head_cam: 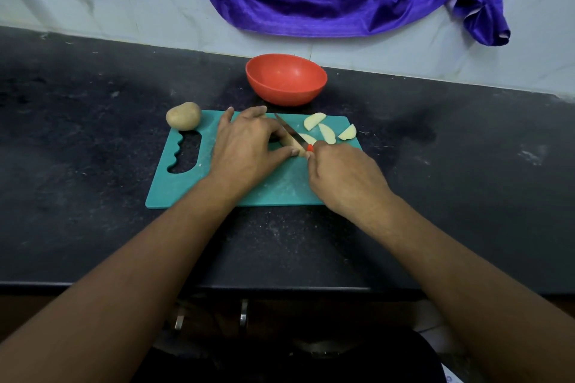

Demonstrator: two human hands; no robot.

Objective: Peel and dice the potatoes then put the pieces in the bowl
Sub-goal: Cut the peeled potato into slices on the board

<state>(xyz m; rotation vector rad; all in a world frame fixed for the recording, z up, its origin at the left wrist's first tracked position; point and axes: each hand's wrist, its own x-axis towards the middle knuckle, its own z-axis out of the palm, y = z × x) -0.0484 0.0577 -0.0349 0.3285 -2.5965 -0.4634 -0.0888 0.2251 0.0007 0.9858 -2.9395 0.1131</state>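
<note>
While I watch via head cam, I log: L hand (pixel 245 146), thumb and fingers curled, pinching a pale potato piece (pixel 287 144), mostly hidden under them. R hand (pixel 342 177) clenched round knife (pixel 284 125); red handle nearly all covered, thin blade slanting just past L fingertips. Three smooth crescent wedges (pixel 327 134), right of blade. Whole potato (pixel 183 116), matte tan, rounded, left of L knuckles. Glossy red bowl (pixel 286 79) beyond fingertips. Teal plastic board (pixel 273 188), scuffed, under both hands.

no readable text in view, teal cutting board (pixel 186 190) bare of print, red bowl (pixel 286 93) plain, no label, brand, number or sign legible
</note>
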